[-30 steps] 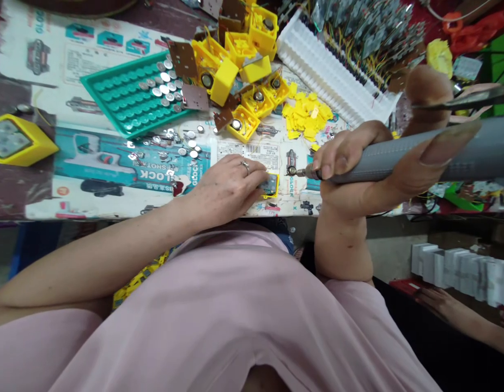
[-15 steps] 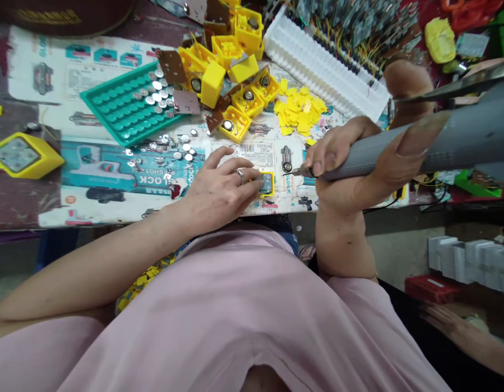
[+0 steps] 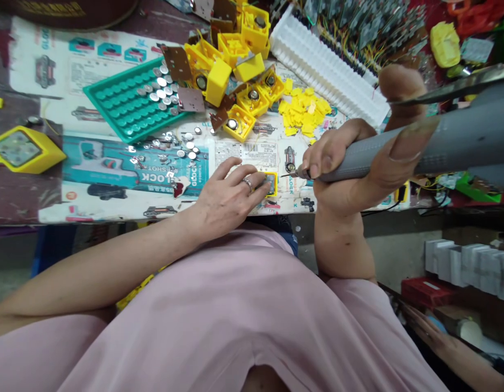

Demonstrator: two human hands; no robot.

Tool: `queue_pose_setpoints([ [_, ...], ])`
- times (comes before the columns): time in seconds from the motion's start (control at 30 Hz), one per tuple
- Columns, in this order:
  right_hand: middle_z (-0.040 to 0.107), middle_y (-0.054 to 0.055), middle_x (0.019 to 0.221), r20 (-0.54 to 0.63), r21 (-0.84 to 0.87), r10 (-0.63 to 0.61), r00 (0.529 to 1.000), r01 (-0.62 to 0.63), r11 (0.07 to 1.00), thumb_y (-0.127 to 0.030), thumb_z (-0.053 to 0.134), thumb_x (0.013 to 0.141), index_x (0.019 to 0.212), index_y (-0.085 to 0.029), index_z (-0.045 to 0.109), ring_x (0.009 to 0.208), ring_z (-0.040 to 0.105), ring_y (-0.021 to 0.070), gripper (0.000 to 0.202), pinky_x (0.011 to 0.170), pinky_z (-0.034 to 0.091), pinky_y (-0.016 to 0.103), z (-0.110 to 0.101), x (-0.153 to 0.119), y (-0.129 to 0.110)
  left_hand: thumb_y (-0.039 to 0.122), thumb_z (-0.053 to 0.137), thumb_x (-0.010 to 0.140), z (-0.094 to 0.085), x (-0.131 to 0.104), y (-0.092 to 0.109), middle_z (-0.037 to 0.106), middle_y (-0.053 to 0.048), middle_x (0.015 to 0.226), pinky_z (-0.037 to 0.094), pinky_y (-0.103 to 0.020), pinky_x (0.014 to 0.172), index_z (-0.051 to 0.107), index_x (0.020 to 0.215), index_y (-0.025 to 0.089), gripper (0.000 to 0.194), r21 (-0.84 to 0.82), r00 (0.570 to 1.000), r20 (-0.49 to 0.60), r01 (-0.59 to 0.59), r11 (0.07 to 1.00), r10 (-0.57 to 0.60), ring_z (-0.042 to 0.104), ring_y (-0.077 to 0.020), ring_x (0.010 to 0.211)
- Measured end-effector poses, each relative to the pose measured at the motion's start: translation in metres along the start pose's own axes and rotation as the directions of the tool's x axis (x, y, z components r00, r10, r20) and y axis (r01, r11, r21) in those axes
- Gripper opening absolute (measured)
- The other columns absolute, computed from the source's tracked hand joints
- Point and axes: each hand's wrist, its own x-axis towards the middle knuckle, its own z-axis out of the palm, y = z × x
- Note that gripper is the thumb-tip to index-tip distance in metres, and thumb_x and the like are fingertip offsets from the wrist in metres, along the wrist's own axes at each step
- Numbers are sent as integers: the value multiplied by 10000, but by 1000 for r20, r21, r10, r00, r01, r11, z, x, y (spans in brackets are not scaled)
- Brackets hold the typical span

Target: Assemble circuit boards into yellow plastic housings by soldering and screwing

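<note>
My left hand (image 3: 231, 190), with a ring on one finger, holds a small yellow plastic case (image 3: 271, 185) with a circuit board in it against the printed cardboard. The fingertips cover its left side. My right hand (image 3: 358, 152) is wrapped round a grey power screwdriver (image 3: 370, 152). Its thin bit points left, just beside the case's right edge; whether it touches is not clear. The thumb lies by a flat metal strip (image 3: 451, 90) above the tool. A round metal button (image 3: 291, 169) shows close to the bit.
Behind my hands are small yellow pieces (image 3: 304, 111), open yellow housings (image 3: 239, 122), a green tray (image 3: 113, 103) and a white foam rack (image 3: 329, 65) of wired boards. Loose button cells (image 3: 189, 145) lie left of centre. At the lower right is another person's arm (image 3: 451, 348).
The screwdriver has moved left, so its bit is closer to the yellow case. My left hand keeps its hold on the case. The view has shifted slightly, and the other person's arm has moved.
</note>
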Motion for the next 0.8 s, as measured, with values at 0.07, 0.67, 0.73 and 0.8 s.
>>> queue_pose_setpoints([
  [0.07, 380, -113, 470, 9, -42, -1, 1000, 1, 999, -652, 619, 849, 1130, -425, 579, 338, 400, 94, 364, 375, 374, 232, 1, 0, 0, 151, 424, 994, -3, 3, 2, 671, -19, 1215, 445, -407, 1066, 596, 1182, 251, 274, -72, 998, 58, 37, 997, -33, 589, -205, 1206],
  [0.67, 365, -97, 481, 9, -188, 149, 989, -145, 971, -841, 497, 783, 1285, -467, 416, 349, 403, 153, 631, 434, 435, 312, 0, -4, 5, 159, 398, 1009, 1, -11, -1, 618, 17, 1379, 424, -375, 1054, 502, 1335, 305, 372, -26, 997, 68, 37, 999, -35, 555, -184, 1280],
  [0.73, 356, -100, 483, 3, -194, 259, 966, -253, 948, -876, 490, 747, 1352, -457, 348, 353, 411, 160, 750, 454, 455, 331, 1, -4, 3, 158, 408, 1006, 3, -13, 2, 599, 4, 1403, 412, -377, 1052, 506, 1344, 295, 377, 6, 998, 39, 58, 998, -58, 542, -196, 1289],
  [0.8, 345, -103, 481, 12, -185, 293, 956, -286, 940, -888, 487, 734, 1352, -449, 340, 351, 407, 157, 772, 450, 449, 330, 1, -4, 2, 173, 429, 1003, 5, -14, 3, 601, -21, 1392, 414, -369, 1034, 521, 1336, 271, 358, 24, 997, 18, 68, 997, -69, 540, -207, 1278],
])
